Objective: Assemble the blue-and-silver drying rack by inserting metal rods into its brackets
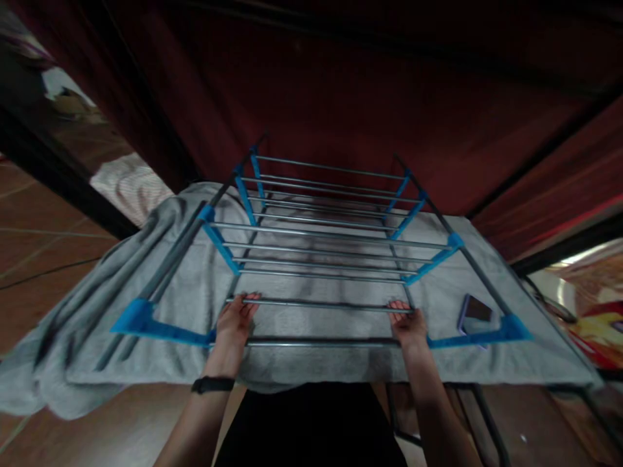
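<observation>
A rack, probably a shoe rack, lies on the grey cloth with metal tubes and blue plastic brackets (431, 266). Across its near part runs a thin metal rod (316, 304). My left hand (236, 318) has its fingers around the rod's left end, and my right hand (407, 321) holds the right end, palms turned partly up. Closer to me, another crossbar (321, 342) passes under both wrists. Large blue corner pieces sit at the near left (139, 318) and near right (513, 329). How the rod's ends meet the frame is hidden by my hands.
A phone (474, 314) lies at the right, partly behind the blue corner piece. The grey cloth (195, 363) covers the table and hangs over its left side. Dark red curtains (316, 84) rise behind the rack, with dark posts (58, 175) at the sides.
</observation>
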A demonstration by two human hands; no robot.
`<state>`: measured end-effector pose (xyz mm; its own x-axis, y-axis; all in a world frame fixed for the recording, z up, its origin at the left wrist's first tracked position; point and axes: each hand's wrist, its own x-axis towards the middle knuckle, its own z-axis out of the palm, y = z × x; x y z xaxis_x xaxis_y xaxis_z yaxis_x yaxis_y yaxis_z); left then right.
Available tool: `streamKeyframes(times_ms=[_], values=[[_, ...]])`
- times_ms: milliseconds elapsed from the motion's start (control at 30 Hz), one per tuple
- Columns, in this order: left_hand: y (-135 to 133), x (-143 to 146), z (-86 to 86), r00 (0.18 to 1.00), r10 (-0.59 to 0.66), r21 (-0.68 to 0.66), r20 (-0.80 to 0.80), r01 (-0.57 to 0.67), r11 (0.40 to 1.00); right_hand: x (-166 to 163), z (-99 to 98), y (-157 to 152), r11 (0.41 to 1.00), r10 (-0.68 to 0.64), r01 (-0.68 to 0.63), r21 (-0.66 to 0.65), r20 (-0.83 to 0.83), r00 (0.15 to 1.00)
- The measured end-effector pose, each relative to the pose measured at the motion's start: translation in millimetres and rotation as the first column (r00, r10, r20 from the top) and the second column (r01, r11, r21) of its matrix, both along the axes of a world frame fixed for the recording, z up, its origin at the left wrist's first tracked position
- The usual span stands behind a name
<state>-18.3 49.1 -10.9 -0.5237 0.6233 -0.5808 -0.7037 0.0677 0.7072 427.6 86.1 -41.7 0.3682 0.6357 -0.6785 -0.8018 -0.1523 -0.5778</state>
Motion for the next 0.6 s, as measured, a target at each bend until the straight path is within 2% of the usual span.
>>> streamKeyframes(times_ms=[133,333,600], values=[[6.5,-2.2,-0.9,0.998,-0.037,-0.049,-0.041,0.035,0.998,-3.2,5.1,1.0,0.998,0.024,-0.024,0.053,-0.012,1.0],[8.2,-1.8,1.6,0.993,-0.071,-0.091,-0.093,0.062,0.994,-2.2,1.9,4.3,0.997,0.025,-0.022,0.073,-0.03,0.999],[8.3,-5.1,4.0,0.993,-0.103,-0.12,-0.057,0.095,0.988,-2.0,2.2,7.1,0.99,0.089,-0.087,0.107,-0.01,0.996]])
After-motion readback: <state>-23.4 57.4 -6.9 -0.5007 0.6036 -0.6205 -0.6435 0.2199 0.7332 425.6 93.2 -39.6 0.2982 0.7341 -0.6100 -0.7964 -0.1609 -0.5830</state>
